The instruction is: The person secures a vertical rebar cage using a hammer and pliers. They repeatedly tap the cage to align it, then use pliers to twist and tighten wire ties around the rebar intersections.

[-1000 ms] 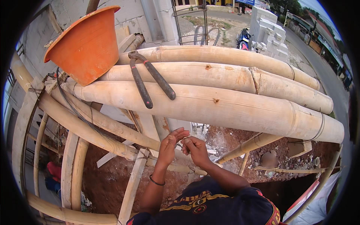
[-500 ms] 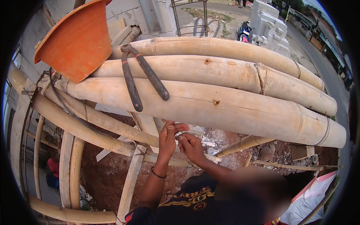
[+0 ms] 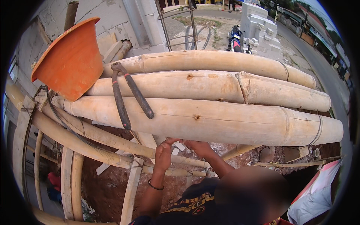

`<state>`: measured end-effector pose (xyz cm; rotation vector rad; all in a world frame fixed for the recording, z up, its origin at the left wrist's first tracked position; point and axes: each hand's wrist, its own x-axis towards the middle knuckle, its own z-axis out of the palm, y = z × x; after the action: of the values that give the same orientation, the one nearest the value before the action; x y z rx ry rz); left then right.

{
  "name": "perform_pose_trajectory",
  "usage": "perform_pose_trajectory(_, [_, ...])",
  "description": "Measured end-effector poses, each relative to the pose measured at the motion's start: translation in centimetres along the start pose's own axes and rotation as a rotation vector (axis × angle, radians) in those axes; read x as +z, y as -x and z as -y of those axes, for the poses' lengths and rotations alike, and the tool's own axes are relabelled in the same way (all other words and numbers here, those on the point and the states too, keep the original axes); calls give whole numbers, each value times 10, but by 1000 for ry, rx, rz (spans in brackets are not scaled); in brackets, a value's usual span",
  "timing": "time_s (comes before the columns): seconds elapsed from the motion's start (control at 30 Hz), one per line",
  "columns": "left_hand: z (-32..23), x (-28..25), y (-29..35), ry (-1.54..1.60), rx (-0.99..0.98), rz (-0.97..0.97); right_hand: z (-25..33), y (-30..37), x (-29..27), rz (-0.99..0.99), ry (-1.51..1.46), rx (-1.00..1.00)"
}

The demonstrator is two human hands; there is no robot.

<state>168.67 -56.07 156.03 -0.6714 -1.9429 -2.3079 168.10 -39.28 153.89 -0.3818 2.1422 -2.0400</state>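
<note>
Just under the near bamboo pole (image 3: 240, 122), my left hand (image 3: 164, 154) and right hand (image 3: 198, 147) come together, fingertips almost touching. My left fingers are curled, the index reaching toward the right hand; a dark band circles that wrist. The right fingers are bent in a pinch, their tips partly hidden at the pole's lower edge. Whatever lies between them is too small or hidden to make out. Above my hands, a pair of end-cutting pincers (image 3: 129, 92) with dark, worn handles rests across the poles, jaws away from me. Neither hand touches it.
An orange bucket (image 3: 73, 62) leans at the poles' left end. Two more poles, the middle (image 3: 168, 84) and the far one (image 3: 221, 62), lie alongside. Bamboo and timber framing (image 3: 131, 191) stands below left over red soil. Pale blocks (image 3: 258, 30) and a motorbike (image 3: 235, 37) are beyond.
The view has shifted, so the poles, pincers and bucket sit lower and slightly left. My hands have come closer to the near pole's underside, and its edge covers more of the right fingers.
</note>
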Motion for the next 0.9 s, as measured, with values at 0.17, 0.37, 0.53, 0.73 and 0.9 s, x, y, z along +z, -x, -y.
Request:
perform_pose_trajectory(0.17, [4, -11, -5, -420, 2, 11, -11, -2, 8, 486, -219, 140])
perform_pose_trajectory(0.37, [35, -27, -4, -132, 62, -168, -29, -4, 3, 160, -163, 86])
perform_pose_trajectory(0.53, [55, -37, 17, 176, 57, -257, -34, -18, 0, 251, 84, 128])
perform_pose_trajectory(0.73, [85, -45, 22, 24, 209, -291, -51, -56, -19, 206, -300, 347])
perform_pose_trajectory(0.9, [132, -39, -1, -411, 496, -416, -64, -100, -43, 323, -625, 338])
